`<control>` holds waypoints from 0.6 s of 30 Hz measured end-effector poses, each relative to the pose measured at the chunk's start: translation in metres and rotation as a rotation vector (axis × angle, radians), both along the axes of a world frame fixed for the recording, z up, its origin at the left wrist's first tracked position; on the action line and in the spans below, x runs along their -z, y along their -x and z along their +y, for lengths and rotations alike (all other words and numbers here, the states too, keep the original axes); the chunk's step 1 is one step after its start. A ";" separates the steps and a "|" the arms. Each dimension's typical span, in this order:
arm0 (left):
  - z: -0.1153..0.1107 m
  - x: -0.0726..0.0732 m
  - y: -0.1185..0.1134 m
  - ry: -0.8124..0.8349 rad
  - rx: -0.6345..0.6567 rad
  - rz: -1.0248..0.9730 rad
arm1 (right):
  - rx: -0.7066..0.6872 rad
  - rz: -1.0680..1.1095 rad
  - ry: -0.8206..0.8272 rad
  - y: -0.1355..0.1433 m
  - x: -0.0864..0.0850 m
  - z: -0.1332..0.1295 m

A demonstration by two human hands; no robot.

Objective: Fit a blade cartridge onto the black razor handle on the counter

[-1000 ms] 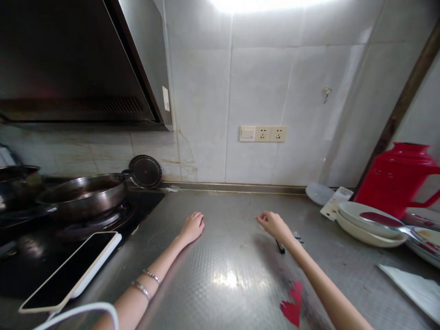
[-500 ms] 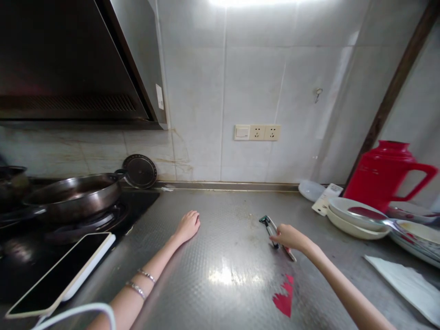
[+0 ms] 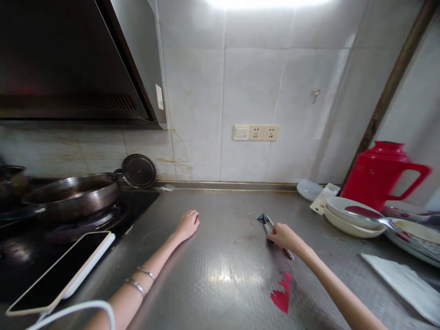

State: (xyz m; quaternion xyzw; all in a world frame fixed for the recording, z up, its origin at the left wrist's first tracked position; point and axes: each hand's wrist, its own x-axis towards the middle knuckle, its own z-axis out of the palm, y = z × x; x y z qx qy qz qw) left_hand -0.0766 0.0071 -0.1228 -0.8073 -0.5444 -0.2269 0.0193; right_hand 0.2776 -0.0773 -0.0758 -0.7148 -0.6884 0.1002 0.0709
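Observation:
My left hand point(image 3: 187, 225) rests on the metal counter point(image 3: 213, 256), its fingers curled together; whether anything is under them is hidden. At the right, my right hand point(image 3: 282, 236) is closed on a green-headed peeler point(image 3: 263, 218). A thin metallic tool point(image 3: 289, 253) lies along the peeler and passes under the same hand; its middle is covered by the fingers. Nearer the front edge, a jagged red piece point(image 3: 282, 295) lies flat on the counter.
A phone point(image 3: 58, 275) with a white cable point(image 3: 79, 306) is at front left, beside a pan point(image 3: 75, 195) on the stove. Stacked bowls point(image 3: 354, 220), a red thermos jug point(image 3: 378, 176) and a white cloth or paper point(image 3: 402, 284) stand or lie at right.
My right hand has shifted slightly, and its fingers now close around the peeler's handle, which showed more before. My left hand stays in place.

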 end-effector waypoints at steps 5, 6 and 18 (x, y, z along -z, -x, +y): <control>-0.004 -0.015 -0.009 -0.078 0.005 -0.235 | 0.048 -0.011 -0.188 0.008 -0.003 -0.005; -0.008 -0.019 -0.015 -0.083 0.016 -0.313 | 0.052 -0.020 -0.224 0.012 -0.006 -0.007; -0.066 -0.071 -0.119 0.143 0.172 -0.527 | -0.096 -0.174 -0.405 0.091 -0.040 -0.050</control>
